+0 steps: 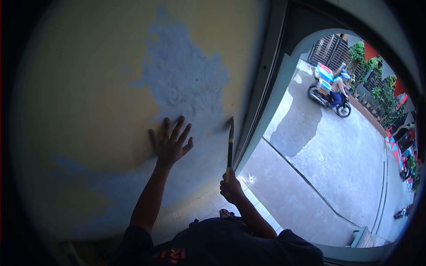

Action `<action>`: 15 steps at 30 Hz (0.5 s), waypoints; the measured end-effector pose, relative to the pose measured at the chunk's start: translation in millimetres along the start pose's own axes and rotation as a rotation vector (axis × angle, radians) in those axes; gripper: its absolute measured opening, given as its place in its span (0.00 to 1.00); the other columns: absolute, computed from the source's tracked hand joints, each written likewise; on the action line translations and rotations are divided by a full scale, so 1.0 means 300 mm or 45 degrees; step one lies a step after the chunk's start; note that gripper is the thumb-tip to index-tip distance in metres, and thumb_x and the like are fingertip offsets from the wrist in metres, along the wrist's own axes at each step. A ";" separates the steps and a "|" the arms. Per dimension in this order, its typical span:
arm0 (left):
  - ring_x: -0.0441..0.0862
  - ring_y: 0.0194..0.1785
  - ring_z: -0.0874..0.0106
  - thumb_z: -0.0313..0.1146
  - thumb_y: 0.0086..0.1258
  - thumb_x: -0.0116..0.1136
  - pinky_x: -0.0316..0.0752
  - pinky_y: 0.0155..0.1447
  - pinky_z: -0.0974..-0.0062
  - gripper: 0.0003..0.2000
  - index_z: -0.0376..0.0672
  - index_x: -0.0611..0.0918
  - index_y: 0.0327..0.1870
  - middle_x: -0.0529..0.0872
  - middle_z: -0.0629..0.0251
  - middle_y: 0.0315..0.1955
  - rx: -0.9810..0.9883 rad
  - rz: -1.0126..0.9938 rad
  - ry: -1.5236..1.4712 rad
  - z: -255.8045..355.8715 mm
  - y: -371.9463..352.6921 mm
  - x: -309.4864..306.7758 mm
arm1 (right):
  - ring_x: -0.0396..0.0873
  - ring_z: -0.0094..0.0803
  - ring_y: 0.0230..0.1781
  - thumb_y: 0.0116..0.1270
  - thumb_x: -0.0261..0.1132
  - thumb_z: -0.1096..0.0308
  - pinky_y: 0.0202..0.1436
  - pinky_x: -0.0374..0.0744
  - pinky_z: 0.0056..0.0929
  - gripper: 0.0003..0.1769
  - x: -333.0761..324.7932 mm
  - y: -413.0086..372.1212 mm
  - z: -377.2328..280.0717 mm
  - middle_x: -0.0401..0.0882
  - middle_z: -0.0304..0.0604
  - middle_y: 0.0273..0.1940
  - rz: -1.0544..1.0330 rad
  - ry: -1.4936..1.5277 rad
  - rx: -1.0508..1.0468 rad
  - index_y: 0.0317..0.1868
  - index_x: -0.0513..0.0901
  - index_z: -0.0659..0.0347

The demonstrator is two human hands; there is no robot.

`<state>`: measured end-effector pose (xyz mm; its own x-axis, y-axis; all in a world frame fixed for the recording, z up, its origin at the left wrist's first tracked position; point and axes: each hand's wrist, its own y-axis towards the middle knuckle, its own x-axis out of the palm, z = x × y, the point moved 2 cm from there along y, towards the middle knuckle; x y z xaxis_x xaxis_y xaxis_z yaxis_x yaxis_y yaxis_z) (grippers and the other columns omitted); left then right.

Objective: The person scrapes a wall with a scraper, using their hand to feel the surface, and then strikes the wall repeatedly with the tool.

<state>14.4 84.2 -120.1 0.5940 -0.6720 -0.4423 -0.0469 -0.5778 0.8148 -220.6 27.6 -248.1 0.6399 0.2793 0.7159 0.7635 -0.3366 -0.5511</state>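
Note:
In front of me stands a yellow wall [102, 88] with a large bare, bluish-grey patch [188, 75] where the paint is gone. My left hand [171, 144] rests near the lower edge of that patch, fingers spread over the surface and holding nothing. To its right, my right hand [231, 188] is wrapped round the yellow grip of a long, black-shafted scraper [230, 150]. The scraper points upward, its narrow tip at the wall close to the door frame. Its blade is seen edge-on, so its exact shape is hidden.
A dark door frame [262, 84] borders the wall on the right. Beyond the opening lies a concrete lane [337, 155], where a person rides a loaded motorcycle [328, 95]. Pale floor tiles [253, 197] are below, with a foot [225, 213] on the floor.

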 end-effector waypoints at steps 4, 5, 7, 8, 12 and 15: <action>0.56 0.76 0.58 0.53 0.61 0.59 0.32 0.72 0.31 0.27 0.68 0.76 0.64 0.69 0.79 0.70 -0.022 -0.025 -0.032 -0.006 -0.010 -0.007 | 0.56 0.19 0.11 0.68 0.50 0.30 0.13 0.56 0.19 0.28 -0.063 0.077 -0.044 0.57 0.28 0.17 0.131 -0.108 -0.170 0.32 0.66 0.47; 0.56 0.76 0.58 0.54 0.61 0.59 0.31 0.72 0.31 0.27 0.68 0.76 0.64 0.69 0.79 0.70 -0.020 -0.031 -0.031 -0.006 -0.008 -0.007 | 0.57 0.19 0.12 0.68 0.50 0.30 0.13 0.57 0.18 0.27 -0.057 0.081 -0.061 0.58 0.29 0.17 0.213 -0.042 -0.196 0.32 0.66 0.47; 0.57 0.76 0.58 0.54 0.60 0.59 0.30 0.72 0.31 0.26 0.68 0.76 0.63 0.69 0.79 0.70 -0.004 -0.021 -0.031 -0.002 -0.008 -0.005 | 0.57 0.19 0.12 0.68 0.50 0.31 0.12 0.56 0.18 0.27 -0.055 0.064 -0.024 0.58 0.29 0.17 0.182 -0.033 -0.139 0.32 0.66 0.47; 0.56 0.77 0.58 0.54 0.60 0.59 0.30 0.72 0.31 0.26 0.68 0.76 0.63 0.69 0.79 0.70 -0.012 -0.010 -0.037 -0.001 -0.014 0.002 | 0.56 0.19 0.11 0.68 0.50 0.31 0.12 0.56 0.18 0.27 -0.041 0.056 -0.007 0.58 0.29 0.17 0.145 -0.022 -0.094 0.31 0.66 0.47; 0.55 0.77 0.59 0.54 0.60 0.59 0.30 0.72 0.31 0.26 0.69 0.76 0.63 0.70 0.79 0.69 -0.018 -0.002 -0.040 -0.005 -0.016 0.026 | 0.54 0.19 0.10 0.69 0.49 0.31 0.11 0.54 0.18 0.27 -0.054 0.090 -0.018 0.57 0.29 0.16 0.181 -0.091 -0.132 0.30 0.66 0.45; 0.55 0.77 0.59 0.54 0.60 0.59 0.29 0.72 0.31 0.27 0.69 0.76 0.64 0.70 0.78 0.69 -0.004 -0.030 -0.035 -0.012 -0.014 0.057 | 0.54 0.18 0.10 0.68 0.49 0.30 0.12 0.53 0.18 0.27 -0.078 0.138 -0.038 0.56 0.28 0.16 0.154 -0.063 -0.164 0.30 0.66 0.45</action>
<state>27.6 76.6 -129.7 0.5724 -0.6709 -0.4714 -0.0305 -0.5920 0.8054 -204.9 -3.1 -282.7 0.7323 0.2730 0.6239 0.6654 -0.4817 -0.5702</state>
